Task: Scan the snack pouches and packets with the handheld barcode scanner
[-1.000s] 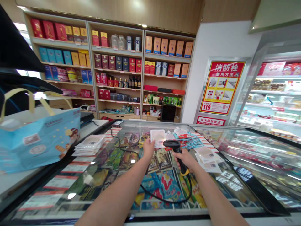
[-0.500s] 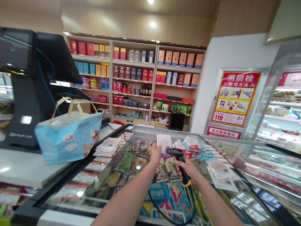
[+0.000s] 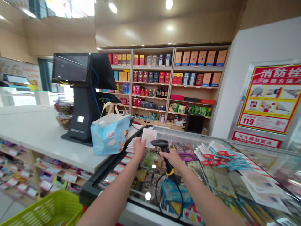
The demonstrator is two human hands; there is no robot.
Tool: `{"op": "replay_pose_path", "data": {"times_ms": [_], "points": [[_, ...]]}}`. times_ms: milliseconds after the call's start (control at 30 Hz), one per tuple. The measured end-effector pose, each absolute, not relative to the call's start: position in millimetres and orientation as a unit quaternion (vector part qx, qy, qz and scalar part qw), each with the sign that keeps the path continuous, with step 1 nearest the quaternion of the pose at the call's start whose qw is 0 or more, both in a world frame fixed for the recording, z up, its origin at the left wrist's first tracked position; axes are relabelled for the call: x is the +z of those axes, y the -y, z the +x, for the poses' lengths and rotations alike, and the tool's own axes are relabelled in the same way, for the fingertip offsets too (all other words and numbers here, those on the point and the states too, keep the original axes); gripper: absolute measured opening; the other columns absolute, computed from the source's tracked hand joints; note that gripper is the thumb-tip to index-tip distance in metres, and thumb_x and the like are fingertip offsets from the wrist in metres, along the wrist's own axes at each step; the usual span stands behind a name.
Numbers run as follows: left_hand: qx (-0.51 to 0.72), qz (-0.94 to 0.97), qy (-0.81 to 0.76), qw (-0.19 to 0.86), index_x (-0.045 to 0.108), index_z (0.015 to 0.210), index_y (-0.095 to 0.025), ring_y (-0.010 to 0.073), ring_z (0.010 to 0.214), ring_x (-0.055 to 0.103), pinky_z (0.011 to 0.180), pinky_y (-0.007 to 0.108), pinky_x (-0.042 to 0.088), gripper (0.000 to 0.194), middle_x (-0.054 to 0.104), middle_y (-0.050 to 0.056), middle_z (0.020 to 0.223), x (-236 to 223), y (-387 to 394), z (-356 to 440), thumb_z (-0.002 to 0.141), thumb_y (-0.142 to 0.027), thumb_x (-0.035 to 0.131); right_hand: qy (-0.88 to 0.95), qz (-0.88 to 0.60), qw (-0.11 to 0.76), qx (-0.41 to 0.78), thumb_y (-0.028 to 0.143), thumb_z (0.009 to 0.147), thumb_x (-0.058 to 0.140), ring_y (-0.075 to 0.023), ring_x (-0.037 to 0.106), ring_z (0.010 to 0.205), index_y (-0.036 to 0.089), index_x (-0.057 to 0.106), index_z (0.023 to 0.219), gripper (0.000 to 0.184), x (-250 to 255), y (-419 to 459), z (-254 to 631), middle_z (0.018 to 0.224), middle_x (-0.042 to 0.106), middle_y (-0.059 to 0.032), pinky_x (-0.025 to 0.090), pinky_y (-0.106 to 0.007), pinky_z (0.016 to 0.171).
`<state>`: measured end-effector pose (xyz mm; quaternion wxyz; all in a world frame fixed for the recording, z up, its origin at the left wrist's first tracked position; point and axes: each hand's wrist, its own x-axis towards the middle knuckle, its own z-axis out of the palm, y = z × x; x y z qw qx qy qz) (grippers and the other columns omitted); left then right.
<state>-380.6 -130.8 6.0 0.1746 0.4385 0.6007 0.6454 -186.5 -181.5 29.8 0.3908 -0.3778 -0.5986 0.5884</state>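
Observation:
My left hand grips the lower edge of a flat white packet, raised over the glass lid of a chest freezer. My right hand is wrapped around the handle of a black handheld barcode scanner. The scanner has a yellow collar, and its head points toward the packet, close to it but apart. A black coiled cable hangs from the scanner's base over the glass. Colourful packaged goods lie under and on the lid.
A black checkout terminal and a blue paper gift bag stand on the white counter left of the freezer. Several bagged items lie on the glass at right. A green basket sits low at left.
The view has swung left and upward, bringing the terminal, counter and basket into view. Both hands keep the same hold, and the packet and scanner have shifted left with the view.

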Motion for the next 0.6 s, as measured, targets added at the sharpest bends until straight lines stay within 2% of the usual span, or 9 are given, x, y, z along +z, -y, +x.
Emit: {"op": "replay_pose_path", "data": {"times_ms": [100,233,333,433,600], "points": [[0.613,0.441,-0.644,0.125,0.061,0.079,-0.016,0.0169,0.054,0.059,0.054,0.026,0.046,0.012,0.063,0.003,0.067,13,134,-420,0.078,-0.026,0.054,0.605,-0.373,0.379,0.593,0.036,0.064,0.069,-0.0093,0.046,0.035,0.021,0.047,0.073,0.028,29,181,-226,0.046,0.050,0.0082,0.040,-0.022,0.036],[0.523,0.469,-0.711,0.030,0.063,0.076,-0.016,0.0222,0.072,0.065,0.070,0.029,0.047,0.013,0.065,0.007,0.070,14,126,-449,0.079,-0.026,0.054,0.610,-0.387,0.368,0.586,0.028,0.068,0.066,-0.0094,0.045,0.034,0.021,0.046,0.071,0.021,31,176,-263,0.044,0.049,0.0081,0.039,-0.021,0.035],[0.482,0.466,-0.742,-0.008,0.063,0.088,-0.015,0.0244,0.085,0.065,0.079,0.031,0.046,0.014,0.069,0.010,0.084,5,118,-455,0.079,-0.023,0.055,0.611,-0.405,0.359,0.578,0.025,0.071,0.064,-0.0100,0.045,0.034,0.020,0.046,0.066,0.019,29,171,-277,0.044,0.049,0.0069,0.039,-0.022,0.034],[0.471,0.475,-0.741,-0.051,0.061,0.102,-0.013,0.0254,0.099,0.061,0.088,0.034,0.045,0.026,0.066,0.014,0.103,-5,116,-453,0.078,-0.017,0.054,0.610,-0.411,0.355,0.577,0.024,0.072,0.064,-0.0102,0.046,0.034,0.020,0.046,0.065,0.020,24,167,-282,0.044,0.049,0.0069,0.041,-0.023,0.035],[0.468,0.510,-0.707,-0.145,0.063,0.098,-0.014,0.0278,0.113,0.052,0.098,0.039,0.039,0.024,0.060,0.016,0.117,-1,127,-445,0.077,-0.013,0.051,0.605,-0.404,0.370,0.579,0.027,0.071,0.066,-0.0094,0.045,0.034,0.020,0.046,0.066,0.022,22,165,-274,0.043,0.048,0.0080,0.041,-0.022,0.035]]}}
